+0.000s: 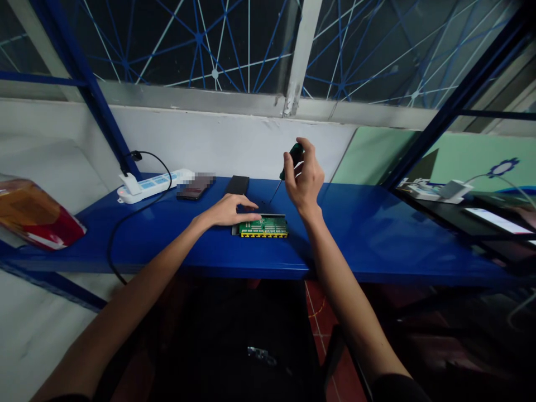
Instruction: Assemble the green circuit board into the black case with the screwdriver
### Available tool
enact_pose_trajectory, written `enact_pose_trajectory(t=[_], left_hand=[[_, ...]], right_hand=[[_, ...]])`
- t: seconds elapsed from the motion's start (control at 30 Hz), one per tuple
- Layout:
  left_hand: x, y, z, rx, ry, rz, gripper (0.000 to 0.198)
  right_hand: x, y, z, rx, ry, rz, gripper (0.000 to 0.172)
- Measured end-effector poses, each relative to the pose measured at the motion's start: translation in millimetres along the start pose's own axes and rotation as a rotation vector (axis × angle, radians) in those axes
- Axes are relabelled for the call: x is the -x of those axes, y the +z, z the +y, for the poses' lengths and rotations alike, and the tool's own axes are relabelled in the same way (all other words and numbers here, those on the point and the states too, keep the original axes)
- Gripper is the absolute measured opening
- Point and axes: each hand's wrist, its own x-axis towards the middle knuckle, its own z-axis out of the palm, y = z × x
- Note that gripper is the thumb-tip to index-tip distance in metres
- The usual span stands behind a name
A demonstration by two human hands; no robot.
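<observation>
Blue desk [355, 223] under dark windows [247, 44] — board laid flat, screwdriver held upright

Taking the circuit board [263, 224] as the dial's centre, with twelve toward the windows, it sits near the desk's front edge, within easy reach of both arms. Its row of yellow ports [264, 235] faces six o'clock, leaving the green face open to view from above.

At ten o'clock, the left hand [230, 210] lies over the board's far corner, thumb and fingers apart in a loose arch. It is probably placed there to steady the board; whether it presses down I cannot tell.

Between one and two o'clock, the right hand [305, 178] is closed around the handle of the screwdriver [296, 159]. The shaft slants down toward seven, its tip beyond the board's back edge, near dark specks too small to name. Such a high grip likely leaves the fingers free to turn the handle.

Toward eleven lies a black box [237, 185]; farther out at ten, a power strip [159, 183] — both clear of the hands, presumably to keep the working spot uncluttered.
</observation>
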Motion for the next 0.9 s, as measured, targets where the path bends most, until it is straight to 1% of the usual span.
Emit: enact_pose_trajectory(t=[0.1,0.17,0.2,0.27,0.37,0.53,0.7,0.9], left_hand=[[1,7.5,6,-0.053,0.07,-0.058,0.067],[1,13.9,8,-0.089,0.083,-0.087,0.081],[1,16.7,9,-0.099,0.088,-0.094,0.084],[0,20.6,10,-0.114,0.103,-0.095,0.079],[0,20.2,9,-0.142,0.113,-0.098,0.072],[0,12.7,6,-0.229,0.045,-0.106,0.084],[0,10.2,8,-0.247,0.027,-0.124,0.083],[1,7.5,9,-0.216,0.0,-0.121,0.079]], right_hand=[[0,1,2,0.024,-0.001,0.005,0.048],[0,1,2,0.046,0.006,0.015,0.048],[-1,1,3,0.055,0.011,0.021,0.048],[-1,0,3,0.061,0.032,0.034,0.046],[-2,1,6,0.032,0.084,0.028,0.043],[-2,3,10,-0.021,0.126,0.004,0.042],[1,8,7,-0.028,0.118,-0.049,0.041],[6,14,4,-0.042,0.045,-0.055,0.038]])
